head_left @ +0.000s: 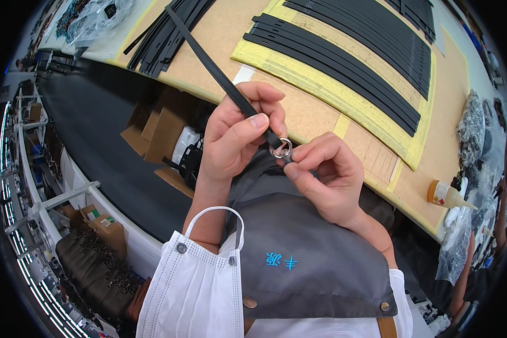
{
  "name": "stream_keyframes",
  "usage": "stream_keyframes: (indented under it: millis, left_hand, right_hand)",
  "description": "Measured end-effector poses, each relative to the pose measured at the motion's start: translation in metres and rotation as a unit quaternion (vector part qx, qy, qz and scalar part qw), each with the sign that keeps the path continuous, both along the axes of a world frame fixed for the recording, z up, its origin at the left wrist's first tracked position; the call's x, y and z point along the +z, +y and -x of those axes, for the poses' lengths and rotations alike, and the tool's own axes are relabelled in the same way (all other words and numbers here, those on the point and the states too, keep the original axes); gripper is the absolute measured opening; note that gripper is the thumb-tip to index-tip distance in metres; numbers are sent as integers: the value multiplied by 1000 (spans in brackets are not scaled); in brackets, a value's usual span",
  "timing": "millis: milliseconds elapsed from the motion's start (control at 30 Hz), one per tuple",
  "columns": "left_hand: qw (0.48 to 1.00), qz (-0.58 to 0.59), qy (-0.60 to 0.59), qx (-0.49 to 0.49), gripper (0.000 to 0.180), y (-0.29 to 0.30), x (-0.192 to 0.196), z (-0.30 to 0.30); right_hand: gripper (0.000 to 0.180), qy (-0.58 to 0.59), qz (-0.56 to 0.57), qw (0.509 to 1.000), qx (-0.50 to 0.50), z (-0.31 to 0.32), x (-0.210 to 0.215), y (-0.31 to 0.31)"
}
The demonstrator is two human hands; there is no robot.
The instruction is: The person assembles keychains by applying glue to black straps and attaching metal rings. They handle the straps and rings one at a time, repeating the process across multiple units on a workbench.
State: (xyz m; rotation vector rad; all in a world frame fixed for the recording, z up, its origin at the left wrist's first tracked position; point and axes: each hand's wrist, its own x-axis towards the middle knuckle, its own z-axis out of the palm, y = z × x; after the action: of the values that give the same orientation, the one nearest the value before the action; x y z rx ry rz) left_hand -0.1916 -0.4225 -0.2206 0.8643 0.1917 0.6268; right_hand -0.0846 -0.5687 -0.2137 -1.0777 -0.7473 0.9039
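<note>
My left hand (236, 124) pinches a long black strap (214, 70) close to its lower end, thumb on top. From there the strap runs up and to the left, over the bundle of straps on the table. At its end sits a silver metal ring (281, 148), with the strap's tip at or through it; which of the two I cannot tell. My right hand (327, 174) grips a small metal piece joined to the ring between thumb and forefinger, perhaps a clasp, mostly covered by the fingertips. Both hands are held above my lap, just before the table edge.
Rows of black straps (332, 73) lie on a yellow-edged board (276, 70) on the table. Another strap bundle (169, 42) lies at the left. A glue bottle (450, 195) lies near the right edge beside plastic bags (473, 163). Below the table is a cardboard box (166, 124).
</note>
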Motion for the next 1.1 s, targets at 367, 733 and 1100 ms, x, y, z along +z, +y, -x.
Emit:
stream_keyframes:
  millis: [367,733,1100]
  left_hand:
    - [1000,-2,20,-17,36,2,1,3]
    - [999,-1,42,0,36,1,4,2]
    - [998,-11,55,11,36,0,7,3]
  right_hand:
    - [16,119,15,992,22,-2,4,1]
    - [17,197,19,979,48,-6,3,1]
    - [15,263,99,956,81,-14,5,3]
